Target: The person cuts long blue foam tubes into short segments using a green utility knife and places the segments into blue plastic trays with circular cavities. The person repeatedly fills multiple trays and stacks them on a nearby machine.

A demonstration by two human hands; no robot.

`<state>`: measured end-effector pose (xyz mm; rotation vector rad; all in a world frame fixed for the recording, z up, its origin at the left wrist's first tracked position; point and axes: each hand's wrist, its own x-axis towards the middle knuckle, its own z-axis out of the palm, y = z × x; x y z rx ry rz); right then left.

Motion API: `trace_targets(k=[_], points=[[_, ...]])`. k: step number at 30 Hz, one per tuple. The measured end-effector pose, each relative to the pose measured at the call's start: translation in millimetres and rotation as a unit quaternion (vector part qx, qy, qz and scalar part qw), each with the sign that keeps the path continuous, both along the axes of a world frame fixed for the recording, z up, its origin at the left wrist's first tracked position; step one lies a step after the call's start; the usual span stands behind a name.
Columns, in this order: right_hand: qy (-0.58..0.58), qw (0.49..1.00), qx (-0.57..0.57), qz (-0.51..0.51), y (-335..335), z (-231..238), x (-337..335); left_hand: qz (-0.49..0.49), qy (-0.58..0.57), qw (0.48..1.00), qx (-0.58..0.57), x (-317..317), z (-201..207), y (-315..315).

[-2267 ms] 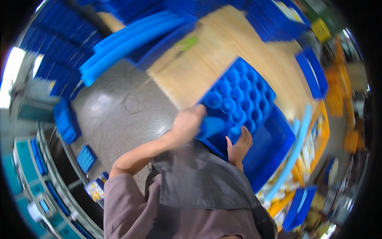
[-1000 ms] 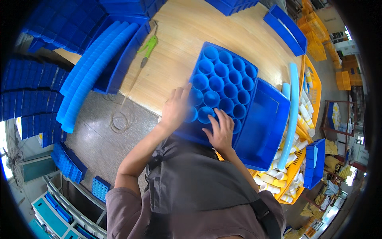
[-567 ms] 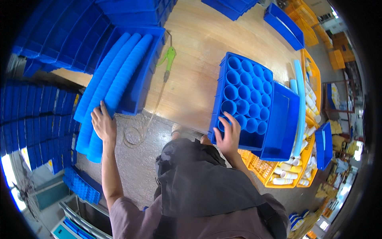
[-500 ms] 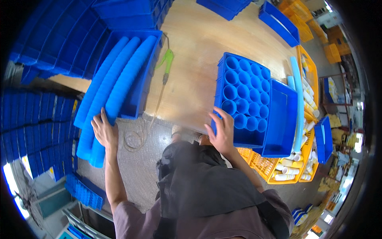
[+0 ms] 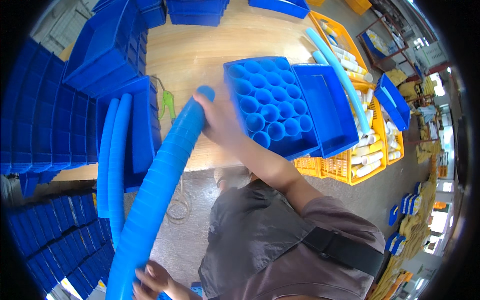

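Observation:
I hold a long stack of nested blue cups (image 5: pixel 155 195) that runs slantwise from the lower left up to the table edge. My right hand (image 5: pixel 216 119) grips its upper end, just left of a blue tray with round sockets (image 5: pixel 272 107) on the wooden table (image 5: pixel 200 45). My left hand (image 5: pixel 150 279) holds the lower end near the bottom of the view. The tray's sockets look empty.
A blue open bin (image 5: pixel 324 112) touches the tray's right side. Yellow crates with white tubes (image 5: pixel 362 152) stand further right. A blue bin with two more cup stacks (image 5: pixel 115 150) lies at the left, a green hand tool (image 5: pixel 167 102) beside it. Stacked blue bins (image 5: pixel 40 115) line the left.
My left hand took a cup stack from the left bin and pulled it out. My right hand left the socket tray and now grips the stack's upper end.

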<state>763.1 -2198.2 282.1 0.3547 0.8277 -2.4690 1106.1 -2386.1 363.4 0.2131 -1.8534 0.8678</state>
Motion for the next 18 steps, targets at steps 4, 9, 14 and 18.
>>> trace_targets(k=[4, 9, 14, 18], points=[[-0.175, 0.982, -0.061, 0.022, 21.4, 6.9, 49.1, -0.052, 0.012, 0.989, 0.139, -35.0, -4.1, 38.7], [-0.042, 0.994, -0.068, 0.071, 68.7, 15.3, 100.7, -0.261, -0.104, 0.482, 0.830, -115.5, 6.1, 91.4], [0.036, 0.994, 0.098, -0.028, 141.1, 15.5, 125.0, -0.164, -0.458, 0.035, 0.873, -185.5, 12.3, 158.2], [0.008, 1.000, 0.004, 0.011, 226.6, -6.3, 135.6, -0.158, -0.493, -0.055, 0.854, -194.3, 4.9, 227.9]])
